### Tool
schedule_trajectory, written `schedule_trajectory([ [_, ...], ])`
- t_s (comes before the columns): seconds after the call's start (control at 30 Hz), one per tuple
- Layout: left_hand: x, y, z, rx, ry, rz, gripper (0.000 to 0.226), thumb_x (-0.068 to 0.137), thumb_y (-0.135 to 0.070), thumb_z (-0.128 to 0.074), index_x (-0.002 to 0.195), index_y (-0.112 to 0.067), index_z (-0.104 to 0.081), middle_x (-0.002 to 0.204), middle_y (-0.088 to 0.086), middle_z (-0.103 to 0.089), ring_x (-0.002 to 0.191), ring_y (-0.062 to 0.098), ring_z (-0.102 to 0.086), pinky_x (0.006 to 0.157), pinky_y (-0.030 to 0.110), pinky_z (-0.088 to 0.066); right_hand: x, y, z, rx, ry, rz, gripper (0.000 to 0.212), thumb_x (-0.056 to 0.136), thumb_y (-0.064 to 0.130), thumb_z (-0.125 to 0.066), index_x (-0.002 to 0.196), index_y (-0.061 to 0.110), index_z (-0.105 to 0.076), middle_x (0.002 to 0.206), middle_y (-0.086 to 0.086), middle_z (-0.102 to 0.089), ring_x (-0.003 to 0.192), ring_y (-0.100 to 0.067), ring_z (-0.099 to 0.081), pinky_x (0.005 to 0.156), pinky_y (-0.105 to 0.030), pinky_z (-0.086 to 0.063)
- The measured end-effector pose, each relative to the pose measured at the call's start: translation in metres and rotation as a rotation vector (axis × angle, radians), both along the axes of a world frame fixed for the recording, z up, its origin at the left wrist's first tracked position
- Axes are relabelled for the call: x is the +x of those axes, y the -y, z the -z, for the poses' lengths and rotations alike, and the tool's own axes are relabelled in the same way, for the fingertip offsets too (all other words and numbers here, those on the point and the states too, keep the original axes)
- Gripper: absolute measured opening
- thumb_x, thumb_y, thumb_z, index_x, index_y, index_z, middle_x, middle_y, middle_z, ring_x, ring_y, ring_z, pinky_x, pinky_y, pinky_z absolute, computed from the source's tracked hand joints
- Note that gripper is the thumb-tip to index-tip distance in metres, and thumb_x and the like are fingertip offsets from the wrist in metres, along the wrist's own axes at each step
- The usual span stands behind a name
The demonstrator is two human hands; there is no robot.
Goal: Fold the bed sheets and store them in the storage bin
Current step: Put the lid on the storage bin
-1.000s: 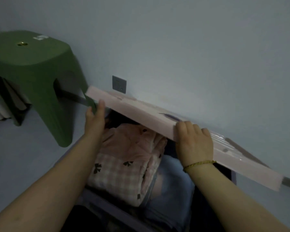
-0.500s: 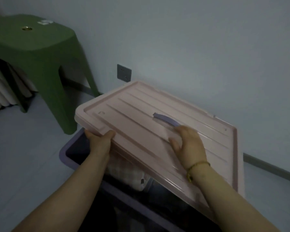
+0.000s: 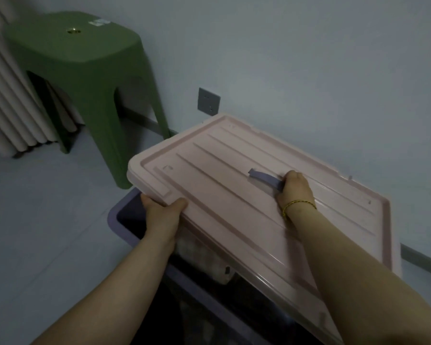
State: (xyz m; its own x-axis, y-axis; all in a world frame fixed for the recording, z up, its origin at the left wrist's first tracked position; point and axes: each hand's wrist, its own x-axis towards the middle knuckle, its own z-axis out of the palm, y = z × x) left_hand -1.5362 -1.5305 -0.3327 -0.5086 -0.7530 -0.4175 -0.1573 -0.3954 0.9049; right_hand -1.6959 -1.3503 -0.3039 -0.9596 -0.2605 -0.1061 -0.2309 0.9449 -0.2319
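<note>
A pink ribbed lid (image 3: 234,185) lies tilted over the purple storage bin (image 3: 125,225), its far edge toward the wall. My left hand (image 3: 163,210) grips the lid's near left edge, thumb on top. My right hand (image 3: 295,190) curls round the end of the lid's purple strap handle (image 3: 264,179) in the lid's middle. Under the raised near edge a little of the folded pink sheets (image 3: 209,265) shows inside the bin; the rest of the bin's contents is hidden.
A green plastic stool (image 3: 80,63) stands just left of the bin against the wall. Pale pleated curtains (image 3: 3,105) hang at the far left. A grey wall socket (image 3: 208,100) sits behind the lid. Pale floor stretches to the left.
The lid has swung down from near upright to lying over the bin, covering the folded sheets. My right hand slid to the strap handle; my left kept the left edge.
</note>
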Motion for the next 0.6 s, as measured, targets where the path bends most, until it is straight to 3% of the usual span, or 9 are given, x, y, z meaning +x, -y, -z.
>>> schedule_trajectory([
  [0.07, 0.006, 0.004, -0.004, -0.082, 0.016, -0.016, 0.083, 0.078, -0.013, -0.068, 0.144, -0.019, -0.019, 0.143, 0.008, -0.038, 0.126, 0.028, -0.042, 0.105, 0.050, -0.037, 0.005, 0.001, -0.003, -0.094, 0.006, 0.052, 0.029, 0.088, 0.003, -0.051, 0.115, -0.005, -0.046, 0.123, -0.022, -0.047, 0.111, -0.034, -0.048, 0.086, -0.032, -0.038],
  [0.13, 0.011, 0.015, -0.014, -0.200, 0.041, -0.073, 0.092, 0.080, -0.022, -0.068, 0.149, -0.021, -0.007, 0.154, 0.005, -0.019, 0.138, 0.024, -0.027, 0.114, 0.042, -0.024, 0.014, -0.003, 0.000, -0.150, -0.015, 0.077, 0.029, 0.087, 0.002, -0.053, 0.114, -0.006, -0.047, 0.120, -0.022, -0.049, 0.108, -0.033, -0.050, 0.081, -0.030, -0.037],
  [0.2, 0.013, 0.029, -0.028, -0.431, 0.146, -0.119, 0.086, 0.087, -0.025, -0.061, 0.149, -0.014, -0.002, 0.157, 0.003, -0.004, 0.143, 0.017, -0.010, 0.116, 0.027, -0.007, 0.028, -0.007, 0.007, -0.205, -0.048, 0.068, 0.030, 0.085, -0.001, -0.054, 0.114, -0.007, -0.048, 0.120, -0.023, -0.049, 0.108, -0.033, -0.049, 0.079, -0.029, -0.032],
  [0.23, 0.015, 0.036, -0.035, -0.573, 0.219, -0.100, 0.081, 0.090, -0.026, -0.057, 0.149, -0.012, -0.003, 0.157, 0.003, -0.002, 0.143, 0.015, -0.006, 0.115, 0.025, -0.003, 0.035, -0.008, 0.011, -0.230, -0.056, 0.057, 0.031, 0.084, -0.002, -0.055, 0.114, -0.008, -0.048, 0.120, -0.024, -0.049, 0.108, -0.033, -0.049, 0.078, -0.029, -0.031],
  [0.37, 0.010, 0.056, -0.041, -0.952, 0.545, 0.279, 0.073, 0.094, -0.033, -0.047, 0.149, -0.016, -0.003, 0.157, 0.001, 0.001, 0.144, 0.015, 0.005, 0.114, 0.031, 0.008, 0.054, -0.012, 0.026, -0.282, -0.052, 0.035, 0.034, 0.081, -0.005, -0.058, 0.113, -0.009, -0.050, 0.118, -0.024, -0.050, 0.109, -0.034, -0.049, 0.079, -0.030, -0.031],
  [0.6, -0.003, 0.051, -0.013, -1.123, 0.820, 0.801, 0.067, 0.096, -0.051, -0.028, 0.149, -0.025, 0.005, 0.157, 0.003, 0.011, 0.144, 0.019, 0.010, 0.115, 0.038, 0.006, 0.055, -0.012, 0.039, -0.385, -0.167, -0.004, 0.033, 0.067, -0.016, -0.065, 0.099, -0.012, -0.057, 0.104, -0.026, -0.057, 0.098, -0.039, -0.054, 0.075, -0.024, -0.035],
])
